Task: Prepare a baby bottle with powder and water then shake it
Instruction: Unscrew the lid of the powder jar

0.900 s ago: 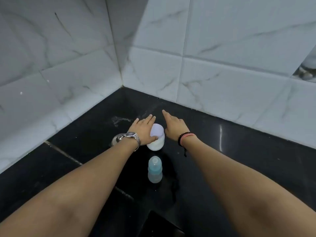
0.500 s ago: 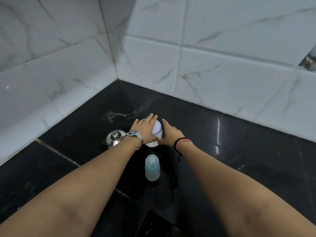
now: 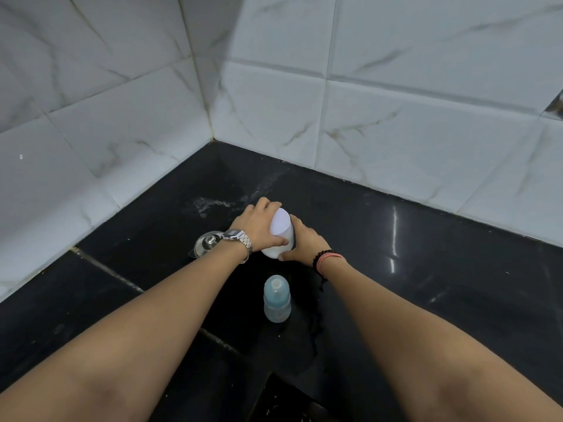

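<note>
A white tub with a pale lid [image 3: 279, 229] stands on the black counter [image 3: 426, 293] near the tiled corner. My left hand [image 3: 256, 228], with a metal watch on its wrist, wraps the tub's left side, thumb across the front. My right hand [image 3: 300, 243], with bead and pink bands on its wrist, presses against the tub's right side. Closer to me stands a small clear baby bottle [image 3: 276, 298] with a blue collar and cap on, upright between my forearms, touched by neither hand.
A steel pot with a knobbed lid [image 3: 207, 243] sits just left of my left wrist. White marble-look tiles form the walls on the left and behind. A white powdery smear [image 3: 210, 204] marks the counter behind the tub. A dark recessed opening [image 3: 289, 400] lies at the near edge.
Both hands have closed in from flat and spread beside the tub to gripping its two sides. The bottle and the pot have stayed put.
</note>
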